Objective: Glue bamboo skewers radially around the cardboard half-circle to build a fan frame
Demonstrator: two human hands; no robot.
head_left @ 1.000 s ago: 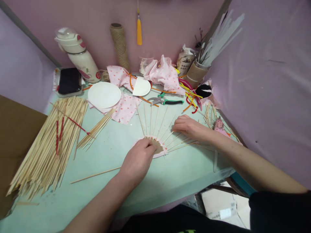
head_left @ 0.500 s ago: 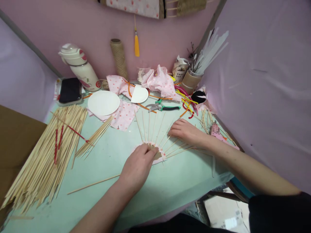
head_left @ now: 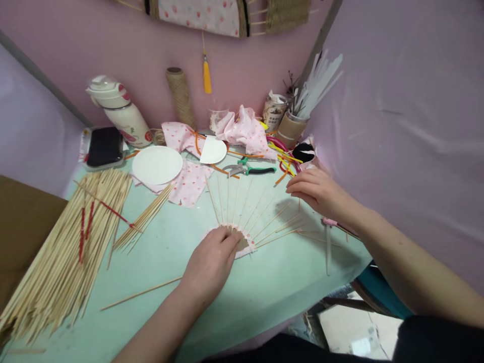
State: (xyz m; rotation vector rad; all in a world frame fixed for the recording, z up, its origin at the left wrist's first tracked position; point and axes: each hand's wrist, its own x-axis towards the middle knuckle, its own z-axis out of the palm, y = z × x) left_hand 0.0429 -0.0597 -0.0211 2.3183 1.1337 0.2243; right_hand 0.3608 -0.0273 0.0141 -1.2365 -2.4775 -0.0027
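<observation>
A small half-round piece [head_left: 245, 249] with a pink spotted rim and a brown middle lies on the pale green table. Thin wooden sticks [head_left: 235, 201] fan out from its curved edge. My left hand [head_left: 217, 249] rests on this piece, fingers bent and pressed on its middle; whether they pinch anything is hidden. Raised over the table to the right of the sticks is my right hand [head_left: 312, 189], its fingers stretched forward and no object visible in it. Below my right wrist, a pink glue gun [head_left: 329, 222] is partly hidden, with a pale glue stick [head_left: 328, 252] beside it.
A large heap of sticks [head_left: 71, 242] covers the left side, with a smaller bundle [head_left: 145, 217] beside it. Green-handled pruners [head_left: 260, 171], a white oval disc [head_left: 157, 165] and spotted cloth [head_left: 245, 132] lie behind. A bottle [head_left: 126, 118] and twine roll [head_left: 180, 98] stand at the back.
My right hand has left the fanned sticks and moved right, up off the table. My left hand stays on the half-round piece. The camera view has shifted slightly.
</observation>
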